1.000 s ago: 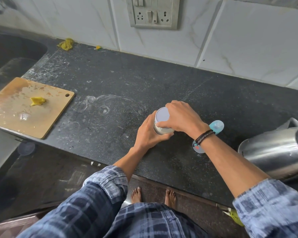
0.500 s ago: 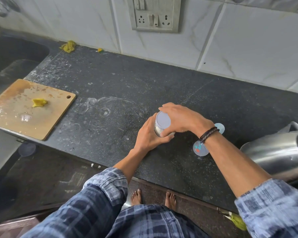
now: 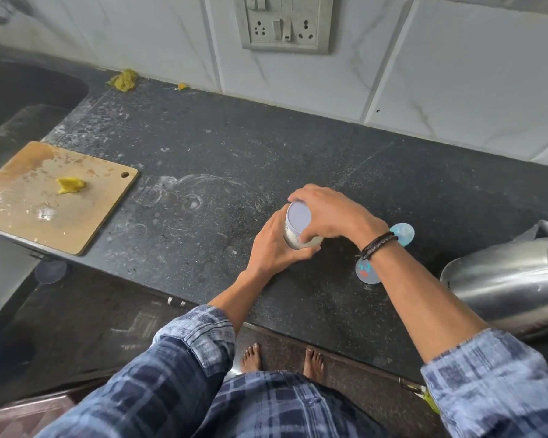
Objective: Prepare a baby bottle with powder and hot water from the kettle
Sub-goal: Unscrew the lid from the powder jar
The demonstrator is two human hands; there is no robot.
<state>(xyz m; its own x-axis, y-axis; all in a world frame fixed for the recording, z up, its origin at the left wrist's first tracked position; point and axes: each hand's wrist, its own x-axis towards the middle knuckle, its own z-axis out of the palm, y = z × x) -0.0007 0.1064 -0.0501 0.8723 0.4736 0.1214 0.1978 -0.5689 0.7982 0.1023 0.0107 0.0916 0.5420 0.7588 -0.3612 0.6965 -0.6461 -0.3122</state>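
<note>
A small white powder tin (image 3: 298, 227) with a pale lid stands on the black counter (image 3: 234, 159). My left hand (image 3: 274, 246) grips its body from the near side. My right hand (image 3: 329, 213) curls over the top and far side, fingers around the lid's rim. Behind my right wrist lies the clear baby bottle (image 3: 369, 270) on its side, its pale blue cap end (image 3: 404, 233) showing past the wrist; the middle is hidden by my arm. The steel kettle (image 3: 503, 279) sits at the right edge.
A wet wooden cutting board (image 3: 54, 197) with a yellow scrap lies at the left, partly over the counter's front edge. A dark sink (image 3: 23, 99) is at far left. A yellow rag (image 3: 122, 80) lies by the tiled wall under a socket panel (image 3: 283, 23).
Both hands stay on the tin. My right hand has shifted slightly around the lid. The camera has tilted a little.
</note>
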